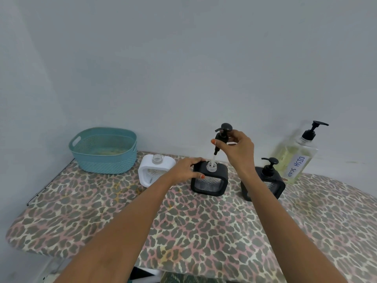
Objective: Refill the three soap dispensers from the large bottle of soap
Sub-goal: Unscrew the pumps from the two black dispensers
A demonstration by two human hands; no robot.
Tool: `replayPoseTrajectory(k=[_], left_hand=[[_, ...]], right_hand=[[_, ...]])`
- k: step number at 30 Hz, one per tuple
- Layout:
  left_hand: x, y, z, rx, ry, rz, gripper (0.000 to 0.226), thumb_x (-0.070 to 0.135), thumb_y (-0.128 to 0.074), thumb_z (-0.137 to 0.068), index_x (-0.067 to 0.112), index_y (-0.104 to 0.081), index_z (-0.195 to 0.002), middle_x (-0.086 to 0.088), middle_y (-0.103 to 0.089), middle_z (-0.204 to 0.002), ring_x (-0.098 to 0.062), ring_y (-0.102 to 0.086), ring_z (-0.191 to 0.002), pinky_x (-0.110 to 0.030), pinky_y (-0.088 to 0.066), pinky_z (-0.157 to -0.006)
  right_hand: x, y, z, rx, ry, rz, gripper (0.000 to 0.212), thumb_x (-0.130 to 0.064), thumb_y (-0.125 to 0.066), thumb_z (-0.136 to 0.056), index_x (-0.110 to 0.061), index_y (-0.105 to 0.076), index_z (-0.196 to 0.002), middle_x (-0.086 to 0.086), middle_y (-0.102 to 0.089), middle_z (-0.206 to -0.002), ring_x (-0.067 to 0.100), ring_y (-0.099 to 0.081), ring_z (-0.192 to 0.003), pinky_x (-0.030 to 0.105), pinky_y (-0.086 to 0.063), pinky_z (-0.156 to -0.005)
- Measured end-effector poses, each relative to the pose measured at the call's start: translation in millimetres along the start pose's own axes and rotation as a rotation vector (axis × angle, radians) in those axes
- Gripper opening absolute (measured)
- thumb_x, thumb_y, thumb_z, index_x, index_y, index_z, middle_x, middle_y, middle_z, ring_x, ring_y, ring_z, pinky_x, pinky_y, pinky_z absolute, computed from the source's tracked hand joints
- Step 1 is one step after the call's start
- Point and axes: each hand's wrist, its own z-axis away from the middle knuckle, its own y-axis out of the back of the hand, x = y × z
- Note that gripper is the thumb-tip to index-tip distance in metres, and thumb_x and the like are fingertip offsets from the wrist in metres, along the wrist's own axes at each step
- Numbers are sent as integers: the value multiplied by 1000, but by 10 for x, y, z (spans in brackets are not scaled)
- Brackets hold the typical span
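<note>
I see the white dispenser (156,170) uncapped at left, the middle black dispenser (209,180) with its pump (224,127) raised, tube in the neck, the right black dispenser (273,186) capped, the large bottle (295,158) upright behind.

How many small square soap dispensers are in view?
3. White square plastic dispenser: left. Middle black square dispenser: held by the left hand. Right black square dispenser: with its pump on.

Soft cloth-covered counter (204,231), matt black plastic dispenser (222,170) under my fingers (196,160), smooth pump (224,127), clear glossy bottle (295,152), paper label (296,166), woven-look plastic basket (106,160)
</note>
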Motion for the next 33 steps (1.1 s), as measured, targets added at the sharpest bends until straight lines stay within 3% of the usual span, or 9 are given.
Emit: replayPoseTrajectory(k=[7,10,12,16,19,24,28,33], left_hand=[[-5,7,5,-2,19,-25,59,24,-73,-76,26,-49,-130,3,-56,-129,-6,-46,-110,-22,-30,-94],[-8,5,8,5,15,-29,59,24,-72,-77,25,-48,-131,2,-56,-128,-5,-45,-107,-20,-31,-92],[-12,-1,11,21,1,-48,56,23,-71,-78,24,-50,-129,1,-58,-125,-8,-48,-106,-20,-32,-88],[-4,7,25,18,-44,-78,51,25,-70,-79,22,-51,-126,2,-60,-121,-8,-51,-103,-12,-36,-79],[-9,8,20,19,-36,-63,50,23,-70,-79,22,-52,-126,1,-60,-122,-12,-52,-107,-19,-38,-87],[-23,-8,19,41,-28,-46,51,21,-71,-78,25,-52,-125,1,-59,-123,-10,-50,-107,-23,-36,-91],[-36,-6,4,37,-23,-59,52,23,-71,-78,26,-51,-127,1,-58,-126,-10,-48,-108,-24,-34,-92],[-57,-11,-5,52,-26,-55,53,23,-71,-78,24,-51,-127,0,-57,-128,-7,-46,-107,-22,-32,-91]], right_hand=[[-119,92,177,-37,20,-1,31,-25,-77,-72,-12,-66,-97,6,-67,-99,16,-62,-89,27,-51,-79],[-25,100,320,-74,24,33,27,-27,-78,-71,-16,-65,-92,-1,-66,-86,5,-58,-75,8,-45,-66],[77,98,422,-87,13,90,27,-29,-78,-70,-17,-62,-88,-7,-58,-73,1,-51,-65,4,-40,-58],[341,62,625,-163,-67,195,32,-36,-79,-68,-15,-56,-76,-6,-54,-64,7,-49,-60,14,-40,-54],[549,-28,751,-283,-168,275,35,-38,-79,-68,-10,-58,-71,1,-54,-65,13,-49,-59,23,-38,-54],[873,-226,912,-394,-320,360,39,-39,-77,-70,-12,-49,-60,2,-49,-58,10,-42,-50,18,-30,-43],[1039,-329,987,-420,-391,382,47,-39,-75,-72,-11,-44,-52,6,-47,-53,15,-41,-48,19,-29,-42],[1132,-388,1040,-397,-469,343,53,-39,-78,-69,-14,-37,-46,0,-39,-44,11,-35,-41,17,-29,-38]])
